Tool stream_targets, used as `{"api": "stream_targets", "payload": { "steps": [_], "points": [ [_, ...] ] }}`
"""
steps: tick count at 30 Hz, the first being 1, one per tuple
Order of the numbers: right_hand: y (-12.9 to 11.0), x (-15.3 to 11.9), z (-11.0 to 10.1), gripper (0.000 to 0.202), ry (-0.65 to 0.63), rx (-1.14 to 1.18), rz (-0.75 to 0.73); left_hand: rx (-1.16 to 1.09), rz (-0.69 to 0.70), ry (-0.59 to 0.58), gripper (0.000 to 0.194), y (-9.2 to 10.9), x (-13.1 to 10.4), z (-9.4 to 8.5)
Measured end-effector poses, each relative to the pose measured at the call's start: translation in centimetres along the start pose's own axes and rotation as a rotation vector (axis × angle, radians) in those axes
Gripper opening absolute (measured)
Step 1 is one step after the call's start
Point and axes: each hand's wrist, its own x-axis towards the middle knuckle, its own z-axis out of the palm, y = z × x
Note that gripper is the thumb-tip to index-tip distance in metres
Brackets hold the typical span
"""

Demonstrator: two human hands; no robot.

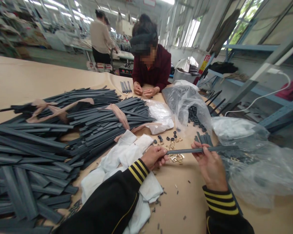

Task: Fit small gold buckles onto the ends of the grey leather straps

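Note:
A narrow dark grey strap [185, 151] is stretched level between my two hands above the table. My left hand [154, 156] pinches its left end. My right hand [211, 164] grips it farther along, and the rest of the strap sticks out to the right past my fingers. Beneath it lie several gold-coloured metal buckles [177, 158], partly covered by the strap. Small black loops [172, 139] are scattered just beyond them. A few short dark straps [205, 139] lie behind my right hand.
Tied bundles of dark straps [107, 120] cover the table's left side. White cloth [122, 149] lies beside my left arm. Clear plastic bags [263, 165] spread at right; another bag [183, 94] spills black loops. Across the table, a co-worker [151, 68] leans over, hands together near finished-looking buckled straps [126, 87].

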Motion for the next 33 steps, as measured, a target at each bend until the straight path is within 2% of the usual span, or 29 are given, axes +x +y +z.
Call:
{"api": "stream_targets", "payload": {
  "steps": [2,4,5,6,9,10,11,13,15,22,28,29,30,31,33],
  "points": [
    [-0.5,-1.6,-1.3,0.024,-0.062,-0.329,0.158,-0.004,0.026,0.071,0.032,0.1,0.0,0.1],
    [-1.1,-3.1,-1.7,0.034,-0.264,-0.695,0.303,0.004,0.029,0.095,0.032,0.1,0.0,0.3],
    [-1.4,-3.6,-1.5,0.036,-0.347,-0.833,0.290,0.015,0.020,0.086,0.032,0.1,-0.1,0.5],
    [-1.7,-3.8,-1.0,0.036,-0.385,-0.927,0.206,0.029,0.009,0.070,0.032,0.1,-0.2,0.6],
    [-1.7,-2.9,1.4,0.024,-0.353,-1.021,-0.170,0.077,-0.012,0.037,0.032,0.1,-0.3,0.7],
    [-1.4,-2.3,2.1,0.021,-0.400,-1.026,-0.216,0.093,-0.011,0.039,0.032,0.1,-0.3,0.7],
    [-0.9,-1.6,2.8,0.021,-0.488,-1.016,-0.201,0.105,-0.008,0.048,0.032,0.0,-0.3,0.6],
    [0.3,-0.5,3.6,0.023,-0.681,-0.954,-0.052,0.118,-0.002,0.069,0.031,-0.1,-0.2,0.5],
    [1.4,0.2,3.7,0.026,-0.777,-0.858,0.106,0.119,0.001,0.091,0.031,-0.2,-0.1,0.4],
    [2.6,-0.2,3.3,0.016,-0.762,-0.522,0.308,0.115,-0.022,0.109,0.037,-0.3,-0.1,0.6],
    [3.1,-0.9,4.0,0.018,-0.731,-0.343,0.312,-0.011,-0.091,-0.071,0.035,-0.3,-0.3,0.6],
    [3.3,-0.9,4.0,0.018,-0.718,-0.328,0.311,0.009,-0.101,-0.068,0.033,-0.3,-0.3,0.6],
    [3.4,-1.0,4.1,0.018,-0.701,-0.318,0.315,0.064,-0.089,-0.023,0.030,-0.3,-0.3,0.7],
    [3.5,-1.1,4.1,0.018,-0.681,-0.311,0.323,0.160,-0.040,0.070,0.027,-0.4,-0.3,0.9],
    [3.7,-1.1,4.0,0.017,-0.634,-0.305,0.346,0.446,0.178,0.322,0.018,-0.4,-0.3,1.3]
  ]
}}
